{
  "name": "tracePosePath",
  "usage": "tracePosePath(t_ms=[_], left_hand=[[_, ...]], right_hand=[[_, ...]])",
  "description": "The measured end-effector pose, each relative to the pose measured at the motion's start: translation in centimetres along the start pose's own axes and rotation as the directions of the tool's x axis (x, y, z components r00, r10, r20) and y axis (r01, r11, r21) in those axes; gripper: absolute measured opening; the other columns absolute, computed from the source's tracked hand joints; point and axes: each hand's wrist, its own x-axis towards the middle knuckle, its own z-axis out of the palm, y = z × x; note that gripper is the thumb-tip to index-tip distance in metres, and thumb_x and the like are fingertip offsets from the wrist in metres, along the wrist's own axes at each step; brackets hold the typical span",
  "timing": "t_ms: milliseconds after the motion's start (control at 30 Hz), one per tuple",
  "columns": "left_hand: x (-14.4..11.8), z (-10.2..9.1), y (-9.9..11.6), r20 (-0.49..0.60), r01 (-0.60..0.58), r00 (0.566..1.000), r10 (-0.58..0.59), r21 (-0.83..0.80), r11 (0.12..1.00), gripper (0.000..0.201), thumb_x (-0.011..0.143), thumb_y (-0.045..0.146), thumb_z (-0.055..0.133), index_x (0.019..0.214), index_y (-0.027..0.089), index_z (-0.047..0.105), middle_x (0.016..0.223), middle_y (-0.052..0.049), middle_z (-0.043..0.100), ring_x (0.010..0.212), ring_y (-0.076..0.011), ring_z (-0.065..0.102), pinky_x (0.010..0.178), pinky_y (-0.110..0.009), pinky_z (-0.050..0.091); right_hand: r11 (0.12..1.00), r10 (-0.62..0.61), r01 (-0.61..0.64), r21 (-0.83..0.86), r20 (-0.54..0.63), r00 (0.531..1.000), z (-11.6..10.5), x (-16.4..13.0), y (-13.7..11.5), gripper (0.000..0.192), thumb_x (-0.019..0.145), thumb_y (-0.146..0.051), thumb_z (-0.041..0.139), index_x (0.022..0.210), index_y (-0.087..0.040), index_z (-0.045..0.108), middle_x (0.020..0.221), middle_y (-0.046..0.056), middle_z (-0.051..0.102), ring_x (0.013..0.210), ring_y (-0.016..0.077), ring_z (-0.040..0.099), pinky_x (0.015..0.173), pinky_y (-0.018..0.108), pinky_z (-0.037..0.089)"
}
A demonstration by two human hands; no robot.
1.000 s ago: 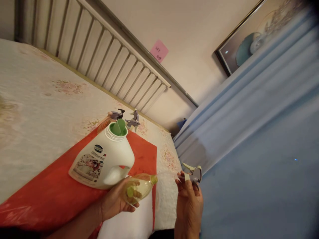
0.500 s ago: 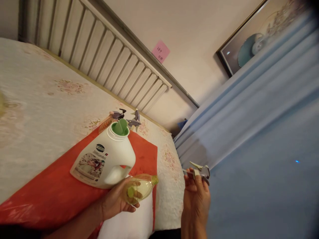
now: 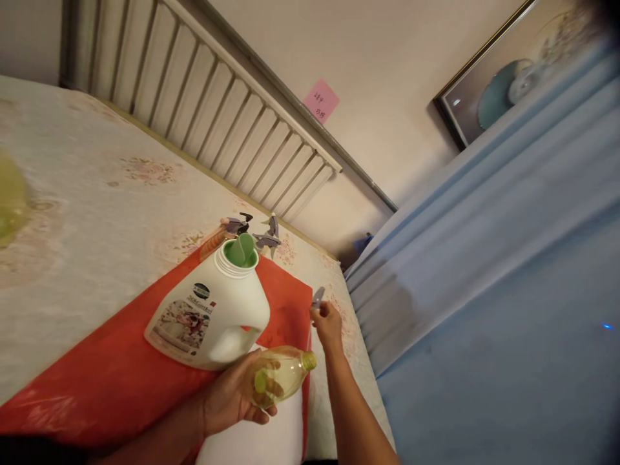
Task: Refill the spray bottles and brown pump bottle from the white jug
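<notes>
My left hand [image 3: 232, 395] is wrapped round a see-through yellowish bottle [image 3: 289, 373], which lies tilted on its side with its open-looking neck toward the right. Fingers show through its wall. My right hand [image 3: 330, 324] pinches a grey trigger spray head [image 3: 318, 297] above the right edge of the red sheet [image 3: 285, 290]; most of the spray head is hidden by the fingers. Just behind the bottle stands a large white detergent jug [image 3: 227, 310] with a green spout [image 3: 241, 250] in its mouth.
Behind the jug are a grey-and-black spray head [image 3: 237, 225] on an orange-tinted bottle [image 3: 212, 242] and another grey spray head [image 3: 268, 240]. A yellow-green object [image 3: 10, 197] sits at the left edge. A radiator [image 3: 217, 110] and blue curtain [image 3: 465, 245] border the flowered tablecloth [image 3: 97, 213].
My right hand has moved left and away from me, carrying the spray head from in front of the curtain to over the table. My left hand keeps the bottle in nearly the same place.
</notes>
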Motion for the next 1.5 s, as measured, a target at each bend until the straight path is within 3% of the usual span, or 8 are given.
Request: tracePosePath(t_ms=[267,467,667,900,1033,1167,1367,1500], left_hand=[[0.3,-0.2,-0.2,-0.023,0.004,1.000,-0.005,-0.007,1.000,0.060,0.084,0.067,0.050,0.113,0.016,0.060,0.084,-0.007,0.072,0.059,-0.0209,0.070,0.053,-0.029,0.053],[0.0,0.1,0.0,-0.015,0.007,1.000,-0.007,-0.018,1.000,0.062,0.084,0.068,0.049,0.112,0.015,0.060,0.086,-0.008,0.072,0.059,-0.0207,0.070,0.054,-0.029,0.052],[0.0,0.1,0.1,0.005,-0.004,1.000,0.004,-0.026,1.000,0.066,0.082,0.071,0.050,0.115,0.014,0.059,0.087,-0.010,0.073,0.061,-0.0215,0.070,0.055,-0.030,0.051],[0.1,-0.2,-0.1,0.011,-0.007,1.000,0.007,-0.024,1.000,0.061,0.084,0.069,0.049,0.112,0.016,0.060,0.087,-0.008,0.072,0.061,-0.0211,0.070,0.056,-0.030,0.051],[0.2,-0.3,-0.2,0.027,-0.016,0.999,0.017,-0.017,1.000,0.060,0.087,0.066,0.046,0.117,0.016,0.060,0.088,-0.008,0.072,0.063,-0.0214,0.070,0.057,-0.031,0.052],[0.2,-0.2,-0.1,-0.017,-0.007,1.000,0.006,-0.013,1.000,0.058,0.086,0.064,0.049,0.114,0.016,0.061,0.087,-0.008,0.071,0.063,-0.0215,0.070,0.057,-0.031,0.051],[0.0,0.2,-0.1,0.006,-0.019,1.000,0.019,-0.025,1.000,0.062,0.088,0.065,0.047,0.122,0.015,0.059,0.092,-0.009,0.072,0.065,-0.0206,0.070,0.058,-0.029,0.051],[-0.3,0.9,0.0,0.003,-0.031,1.000,0.031,-0.024,0.999,0.056,0.089,0.060,0.051,0.120,0.016,0.062,0.100,-0.011,0.073,0.074,-0.0216,0.071,0.065,-0.031,0.052]], right_hand=[[0.927,0.041,0.053,-0.372,0.240,0.970,5.7,-0.2,2.7,0.018,0.078,-0.025,0.058,0.088,-0.021,0.071,0.079,0.004,0.075,0.072,0.0197,0.065,0.059,0.025,0.040],[0.872,0.107,0.041,-0.488,0.271,0.957,7.2,-0.1,2.7,0.023,0.082,-0.029,0.058,0.097,-0.019,0.071,0.093,0.011,0.076,0.083,0.0226,0.067,0.063,0.027,0.040],[0.880,0.145,0.009,-0.475,0.286,0.947,7.9,-0.5,2.7,0.020,0.080,-0.028,0.061,0.093,-0.016,0.071,0.093,0.014,0.076,0.081,0.0249,0.068,0.064,0.030,0.039],[0.960,0.127,-0.054,-0.275,0.257,0.958,6.8,-1.2,2.9,0.017,0.077,-0.032,0.065,0.084,-0.017,0.070,0.085,0.008,0.075,0.080,0.0214,0.064,0.068,0.028,0.042],[0.992,0.123,-0.113,-0.052,0.251,0.960,5.1,-2.5,2.8,0.027,0.073,-0.043,0.068,0.079,-0.017,0.068,0.074,0.004,0.072,0.071,0.0190,0.062,0.066,0.028,0.046],[0.959,0.146,-0.206,0.194,0.282,0.948,2.5,-5.7,2.4,0.039,0.071,-0.054,0.068,0.082,-0.016,0.066,0.065,0.002,0.069,0.059,0.0178,0.062,0.058,0.029,0.050],[0.818,0.189,-0.294,0.495,0.253,0.949,-1.1,-11.9,0.9,0.041,0.088,-0.054,0.057,0.102,-0.016,0.064,0.092,0.009,0.074,0.081,0.0205,0.070,0.074,0.034,0.056],[0.741,0.183,-0.310,0.596,0.264,0.947,-1.9,-14.3,-0.1,0.048,0.079,-0.043,0.073,0.119,-0.018,0.063,0.117,0.012,0.071,0.108,0.0263,0.068,0.092,0.039,0.054]])
